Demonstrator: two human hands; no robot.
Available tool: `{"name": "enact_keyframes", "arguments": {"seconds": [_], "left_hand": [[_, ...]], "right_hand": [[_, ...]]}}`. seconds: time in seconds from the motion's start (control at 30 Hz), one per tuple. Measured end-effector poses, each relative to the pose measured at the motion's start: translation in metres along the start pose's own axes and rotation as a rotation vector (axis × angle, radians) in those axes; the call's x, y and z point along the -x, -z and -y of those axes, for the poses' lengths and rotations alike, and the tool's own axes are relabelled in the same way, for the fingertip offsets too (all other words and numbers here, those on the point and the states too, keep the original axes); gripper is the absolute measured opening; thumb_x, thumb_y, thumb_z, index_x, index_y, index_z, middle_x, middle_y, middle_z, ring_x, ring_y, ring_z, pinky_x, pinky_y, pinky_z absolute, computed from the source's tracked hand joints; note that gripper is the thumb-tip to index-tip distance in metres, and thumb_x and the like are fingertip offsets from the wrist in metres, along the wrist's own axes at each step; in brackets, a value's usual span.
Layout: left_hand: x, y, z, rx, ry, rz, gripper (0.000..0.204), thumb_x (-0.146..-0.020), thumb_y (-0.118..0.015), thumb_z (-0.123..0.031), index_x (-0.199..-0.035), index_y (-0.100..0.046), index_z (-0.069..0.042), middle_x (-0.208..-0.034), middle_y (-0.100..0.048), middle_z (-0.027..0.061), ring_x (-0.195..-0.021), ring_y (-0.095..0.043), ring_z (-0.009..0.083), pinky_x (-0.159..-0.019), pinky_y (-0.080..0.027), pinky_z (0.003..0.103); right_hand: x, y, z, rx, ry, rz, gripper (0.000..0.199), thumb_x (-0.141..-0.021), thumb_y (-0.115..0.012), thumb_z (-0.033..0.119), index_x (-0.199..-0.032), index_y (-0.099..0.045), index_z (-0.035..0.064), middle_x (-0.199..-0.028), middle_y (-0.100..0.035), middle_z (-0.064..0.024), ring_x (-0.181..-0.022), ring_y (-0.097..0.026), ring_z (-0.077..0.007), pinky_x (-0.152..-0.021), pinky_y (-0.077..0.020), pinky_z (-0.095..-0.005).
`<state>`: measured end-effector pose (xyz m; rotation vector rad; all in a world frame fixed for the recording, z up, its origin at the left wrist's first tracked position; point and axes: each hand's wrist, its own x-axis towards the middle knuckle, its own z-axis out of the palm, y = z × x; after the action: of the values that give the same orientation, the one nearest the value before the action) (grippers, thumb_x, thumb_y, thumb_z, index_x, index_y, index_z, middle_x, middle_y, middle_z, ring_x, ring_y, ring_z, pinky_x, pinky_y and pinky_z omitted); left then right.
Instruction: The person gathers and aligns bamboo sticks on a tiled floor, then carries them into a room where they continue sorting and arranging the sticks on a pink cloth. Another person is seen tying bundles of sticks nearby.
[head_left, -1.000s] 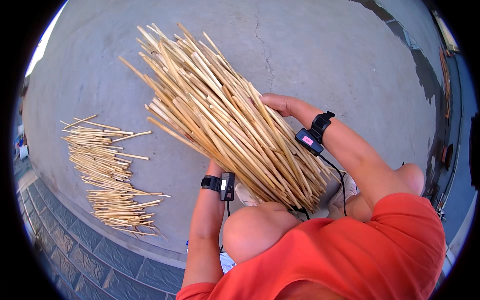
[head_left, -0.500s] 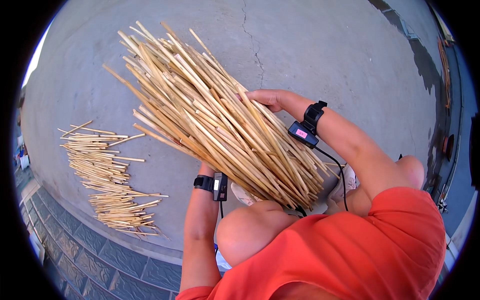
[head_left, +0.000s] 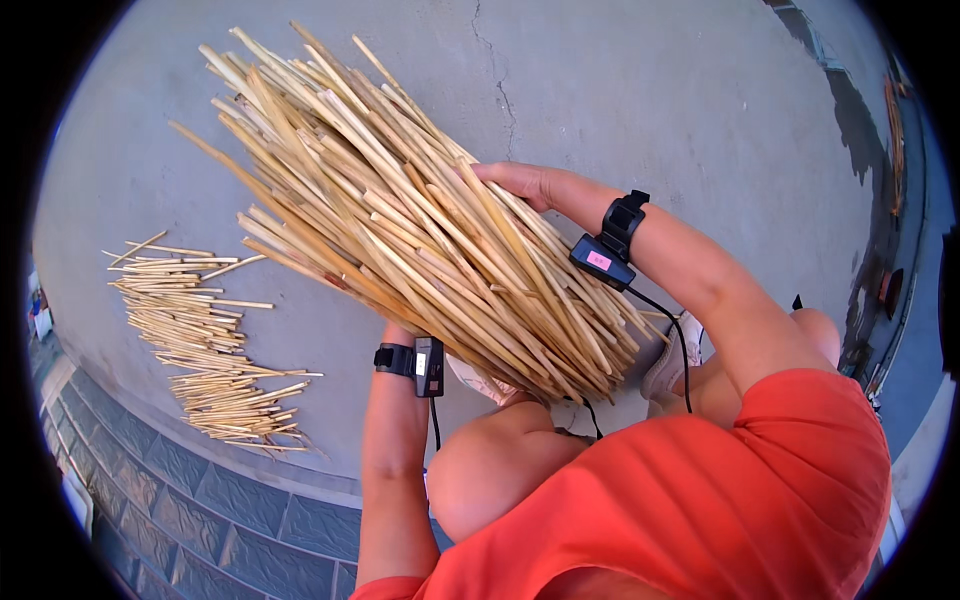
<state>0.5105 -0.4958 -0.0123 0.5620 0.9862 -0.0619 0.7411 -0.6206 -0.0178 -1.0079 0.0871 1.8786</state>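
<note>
A large loose bundle of dry, straw-coloured stalks [head_left: 400, 230] lies slantwise in front of me, its ends uneven, from the far left down toward my knees. Round its far right side curls my right hand [head_left: 520, 183], holding the stalks with the fingers partly hidden behind them. My left hand [head_left: 398, 332] goes under the near left side and bears the bundle from below; its fingers are out of sight. Both wrists carry black straps with small black boxes.
On the concrete floor [head_left: 620, 90] to the left lies a row of shorter stalks [head_left: 205, 345]. Grey patterned tiles [head_left: 240, 495] border the floor at lower left. My bent knees and shoes are close under the bundle's near end. Black cables hang from the wrist boxes.
The bundle has shifted up and to the left in the picture, both hands moving with it. Its near end has come away a little from my knees.
</note>
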Motion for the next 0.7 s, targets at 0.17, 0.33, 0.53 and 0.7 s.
{"name": "enact_keyframes", "arguments": {"seconds": [0.17, 0.33, 0.53, 0.7], "left_hand": [[0.0, 0.021, 0.005, -0.04, 0.047, -0.036, 0.064, -0.095, -0.029, -0.051, -0.144, -0.019, -0.011, -0.143, -0.032, 0.012, -0.125, -0.041, 0.0252, -0.099, -0.043, 0.04], [0.004, -0.003, 0.0, 0.156, 0.059, -0.08, 0.059, -0.095, -0.038, -0.045, -0.137, -0.033, -0.004, -0.132, -0.047, 0.0151, -0.112, -0.053, 0.0249, -0.089, -0.051, 0.037], [0.014, -0.021, -0.002, 0.061, 0.069, -0.157, 0.056, -0.094, -0.042, -0.042, -0.133, -0.039, -0.002, -0.128, -0.05, 0.0156, -0.107, -0.056, 0.0254, -0.085, -0.053, 0.038], [0.01, -0.003, 0.021, 0.312, 0.124, -0.1, 0.049, -0.096, -0.042, -0.036, -0.132, -0.041, -0.003, -0.123, -0.053, 0.0149, -0.104, -0.057, 0.0232, -0.084, -0.053, 0.037]], "right_hand": [[0.006, -0.011, 0.005, -0.038, 0.007, -0.003, 0.069, -0.081, -0.058, 0.055, -0.125, -0.05, 0.0018, -0.116, -0.059, -0.0143, -0.097, -0.063, -0.018, -0.08, -0.053, -0.0321], [0.005, -0.012, 0.008, -0.029, -0.032, -0.076, 0.069, -0.082, -0.056, 0.053, -0.127, -0.048, 0.0013, -0.119, -0.057, -0.0157, -0.1, -0.061, -0.0201, -0.084, -0.0515, -0.0312], [-0.002, -0.009, 0.005, -0.011, -0.037, -0.051, 0.07, -0.083, -0.055, 0.052, -0.128, -0.047, -0.0005, -0.123, -0.054, -0.0182, -0.103, -0.06, -0.0214, -0.086, -0.0503, -0.0332], [-0.003, -0.004, -0.011, -0.014, -0.089, -0.105, 0.068, -0.083, -0.056, 0.051, -0.124, -0.05, -0.0032, -0.117, -0.058, -0.0171, -0.099, -0.062, -0.0222, -0.087, -0.0492, -0.0329]]}}
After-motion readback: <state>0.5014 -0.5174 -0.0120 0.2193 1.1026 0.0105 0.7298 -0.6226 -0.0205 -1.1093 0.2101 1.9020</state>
